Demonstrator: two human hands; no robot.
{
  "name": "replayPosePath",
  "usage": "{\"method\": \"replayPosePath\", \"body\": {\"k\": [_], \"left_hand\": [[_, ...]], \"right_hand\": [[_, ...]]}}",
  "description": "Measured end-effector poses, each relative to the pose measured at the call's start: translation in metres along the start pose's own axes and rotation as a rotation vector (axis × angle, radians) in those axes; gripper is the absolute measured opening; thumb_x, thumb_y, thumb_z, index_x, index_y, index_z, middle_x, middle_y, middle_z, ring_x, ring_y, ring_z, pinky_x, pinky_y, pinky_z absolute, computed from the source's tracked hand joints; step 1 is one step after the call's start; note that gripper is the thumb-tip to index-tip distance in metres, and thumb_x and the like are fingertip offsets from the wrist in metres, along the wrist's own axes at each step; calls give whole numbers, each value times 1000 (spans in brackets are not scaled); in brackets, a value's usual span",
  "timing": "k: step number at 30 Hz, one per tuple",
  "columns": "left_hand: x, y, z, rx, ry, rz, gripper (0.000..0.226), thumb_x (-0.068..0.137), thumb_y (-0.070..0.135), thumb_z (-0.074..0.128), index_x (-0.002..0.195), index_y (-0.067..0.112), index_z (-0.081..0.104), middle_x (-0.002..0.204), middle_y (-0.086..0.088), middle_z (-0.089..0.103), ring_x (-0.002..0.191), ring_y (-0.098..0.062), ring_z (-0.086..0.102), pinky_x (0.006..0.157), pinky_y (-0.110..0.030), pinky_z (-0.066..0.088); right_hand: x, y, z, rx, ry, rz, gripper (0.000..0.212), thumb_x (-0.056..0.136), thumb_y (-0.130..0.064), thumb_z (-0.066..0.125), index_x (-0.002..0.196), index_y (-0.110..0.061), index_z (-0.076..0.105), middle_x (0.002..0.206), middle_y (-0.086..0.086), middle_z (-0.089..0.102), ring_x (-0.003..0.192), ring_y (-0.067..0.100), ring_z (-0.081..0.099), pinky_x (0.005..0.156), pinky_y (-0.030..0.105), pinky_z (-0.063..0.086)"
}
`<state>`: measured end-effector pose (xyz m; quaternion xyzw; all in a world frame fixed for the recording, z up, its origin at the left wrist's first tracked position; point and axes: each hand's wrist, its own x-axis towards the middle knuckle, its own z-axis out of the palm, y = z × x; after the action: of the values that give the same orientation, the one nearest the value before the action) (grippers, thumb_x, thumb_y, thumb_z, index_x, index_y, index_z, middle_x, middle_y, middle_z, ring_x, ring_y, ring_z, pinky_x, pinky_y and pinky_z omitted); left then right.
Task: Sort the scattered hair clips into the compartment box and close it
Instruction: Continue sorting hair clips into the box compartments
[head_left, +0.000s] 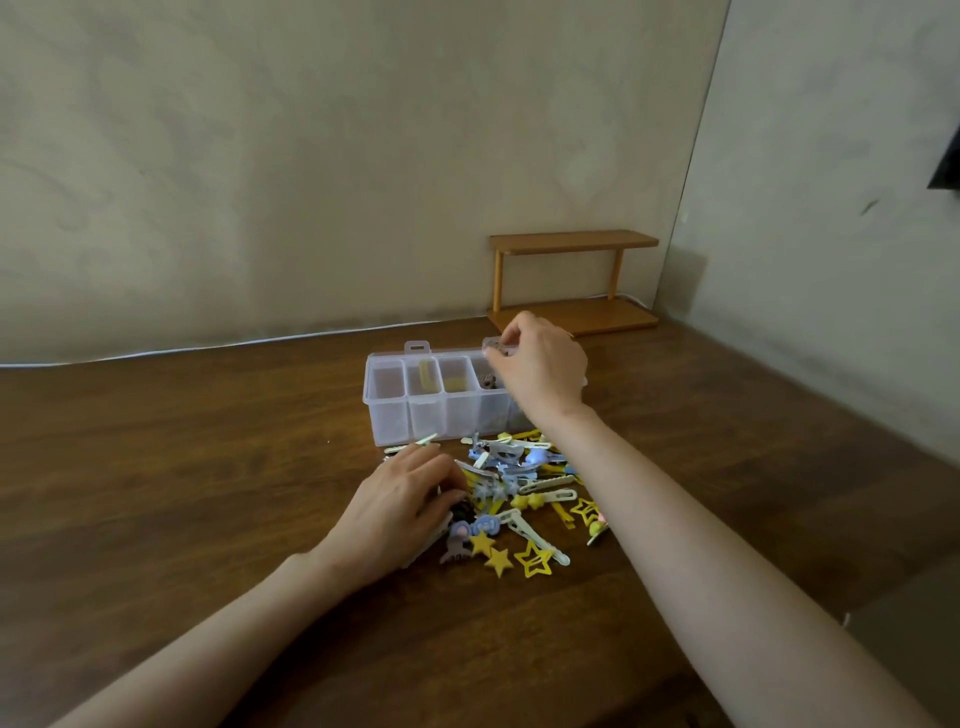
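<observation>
A clear plastic compartment box (395, 410) stands open on the wooden table, with yellow clips in two middle compartments and a dark clip further right. My right hand (540, 364) hovers over the box's right end, fingers curled down; whether it pinches a small clip there is unclear. In front of the box lies a pile of hair clips (524, 488): yellow stars, blue and white pieces. My left hand (400, 509) rests on the pile's left side, its fingers curled onto a dark clip (461, 512).
A small two-tier wooden shelf (571, 280) stands against the wall behind the box. A white cable (208, 347) runs along the table's back edge. A wall closes the right side.
</observation>
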<state>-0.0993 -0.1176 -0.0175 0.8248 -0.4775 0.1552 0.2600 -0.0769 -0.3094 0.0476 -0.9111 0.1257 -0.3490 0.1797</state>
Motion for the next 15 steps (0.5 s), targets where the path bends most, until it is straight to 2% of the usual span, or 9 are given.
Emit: {"method": "replayPosePath", "body": {"k": [2, 4, 7, 10, 13, 15], "left_hand": [[-1, 1, -1, -11, 23, -4, 16, 86, 35, 47, 90, 25, 58, 86, 18, 50, 79, 2, 43, 66, -9, 37], [-2, 2, 0, -22, 57, -9, 4, 86, 25, 57, 90, 24, 57, 85, 17, 51, 78, 1, 45, 66, -12, 40], [-1, 3, 0, -76, 104, -56, 14, 83, 17, 64, 90, 26, 56, 84, 24, 49, 79, 3, 48, 68, -10, 40], [1, 6, -2, -187, 143, -102, 20, 83, 13, 65, 91, 28, 53, 84, 24, 51, 84, 5, 53, 67, -6, 41], [0, 9, -4, -267, 170, -155, 18, 84, 11, 63, 93, 24, 55, 85, 18, 57, 88, 3, 56, 68, -8, 45], [0, 9, -5, -287, 183, -161, 16, 84, 11, 62, 93, 22, 56, 86, 14, 59, 86, -1, 58, 68, -13, 48]], "right_hand": [[6, -3, 7, -64, -43, 6, 28, 86, -40, 62, 102, -17, 58, 103, 1, 63, 97, 21, 58, 81, 36, 44], [1, -4, 4, -48, -21, -11, 27, 88, -40, 58, 102, -17, 58, 102, 1, 63, 95, 21, 58, 82, 36, 43], [-21, 2, -9, 38, 47, -100, 18, 89, -34, 57, 94, -18, 61, 89, -5, 63, 82, 14, 57, 76, 31, 43], [-52, 12, -24, 122, -16, -171, 10, 88, -29, 59, 89, -19, 62, 77, -11, 58, 69, 6, 52, 64, 21, 41], [-77, 27, -31, 177, -107, -215, 5, 89, -24, 60, 89, -20, 63, 78, -11, 59, 70, 2, 54, 63, 14, 41], [-87, 38, -33, 214, -112, -231, 4, 89, -20, 60, 89, -19, 64, 82, -10, 61, 74, 2, 57, 65, 15, 46]]}}
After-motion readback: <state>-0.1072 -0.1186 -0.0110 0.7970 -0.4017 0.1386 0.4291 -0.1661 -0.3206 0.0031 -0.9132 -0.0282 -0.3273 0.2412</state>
